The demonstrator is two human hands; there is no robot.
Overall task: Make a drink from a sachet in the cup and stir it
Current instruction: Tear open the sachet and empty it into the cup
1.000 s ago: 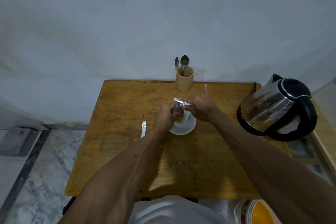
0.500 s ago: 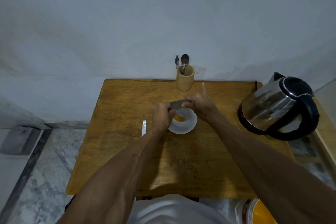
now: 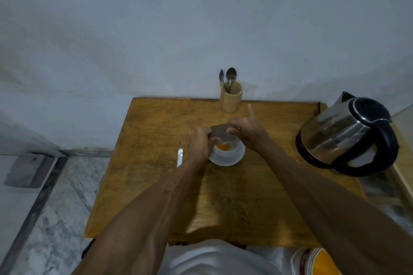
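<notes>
A white cup (image 3: 232,148) stands on a white saucer (image 3: 225,161) near the middle of the wooden table (image 3: 156,131), with orange powder (image 3: 222,146) in its bottom. Just above the cup's far rim, the dark sachet (image 3: 220,130) lies flat between both hands. My left hand (image 3: 200,143) pinches its left end and my right hand (image 3: 244,128) pinches its right end, index finger pointing up. Two spoons (image 3: 230,77) stand in a bamboo holder (image 3: 231,98) behind the cup.
A torn silver strip (image 3: 180,157) lies on the table left of the saucer. A steel and black kettle (image 3: 346,138) stands at the table's right edge. The wall runs right behind the table. A container with an orange lid (image 3: 317,262) sits on the floor at the lower right.
The sachet was upright and shiny over the cup; now both hands hold it flat and lower. Orange powder has come into view in the cup.
</notes>
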